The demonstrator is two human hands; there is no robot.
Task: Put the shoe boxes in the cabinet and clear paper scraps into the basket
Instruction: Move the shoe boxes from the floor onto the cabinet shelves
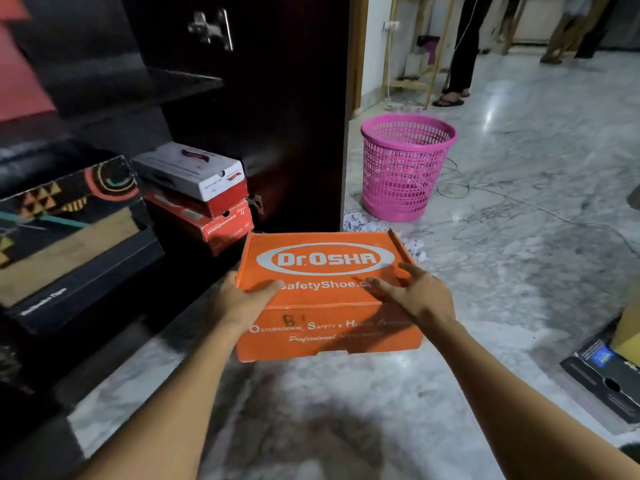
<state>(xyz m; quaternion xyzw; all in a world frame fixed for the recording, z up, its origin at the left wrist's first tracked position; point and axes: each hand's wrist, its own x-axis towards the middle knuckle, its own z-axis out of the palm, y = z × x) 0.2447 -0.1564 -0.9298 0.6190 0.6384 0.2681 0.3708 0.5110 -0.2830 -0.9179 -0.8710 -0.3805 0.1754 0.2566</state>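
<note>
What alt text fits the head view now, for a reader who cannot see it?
A person's left hand grips an orange Dr.Osha shoe box, the right hand open over its lid, before an open dark cabinet that holds other shoe boxes. A pink basket stands on the marble floor beyond, paper scraps at its foot.

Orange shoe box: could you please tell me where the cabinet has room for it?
The upper shelf looks bare, and space shows above the white box topping the red box. The lower level is crowded: the patterned box sits beside that stack, which nearly reaches the door hinge.
</note>
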